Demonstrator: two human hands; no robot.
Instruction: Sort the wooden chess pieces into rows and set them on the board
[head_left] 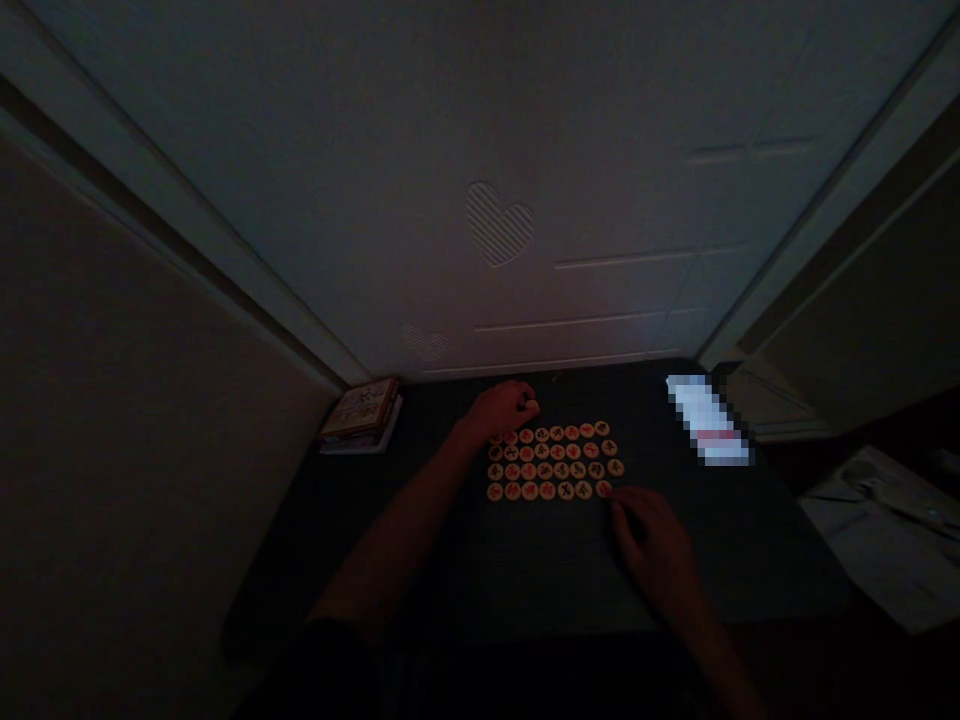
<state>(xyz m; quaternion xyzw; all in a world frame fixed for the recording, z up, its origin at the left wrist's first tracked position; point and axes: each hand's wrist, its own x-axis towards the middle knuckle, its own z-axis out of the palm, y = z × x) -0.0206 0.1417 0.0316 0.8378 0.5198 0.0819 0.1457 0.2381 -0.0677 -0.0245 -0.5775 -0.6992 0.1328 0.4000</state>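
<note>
My left hand (504,405) reaches to the back of the dark table, its fingers closed on a pale round xiangqi piece (532,407). It hovers by the back row, partly covering the pieces at its left end. Below it, round xiangqi pieces (544,469) with red or black characters lie in several neat rows. My right hand (651,540) is at the right end of the front row. Its bent fingertips pinch the edge of the last red-marked xiangqi piece (603,489), which still lies on the table. Dim light hides the finger detail.
A dark table (420,570) stands against a pale panel (360,200) with raised hearts and lines. A small stack of boxes or books (361,415) sits at its back left. A blurred white item (709,420) lies at the back right. Papers (892,550) are beyond the right edge.
</note>
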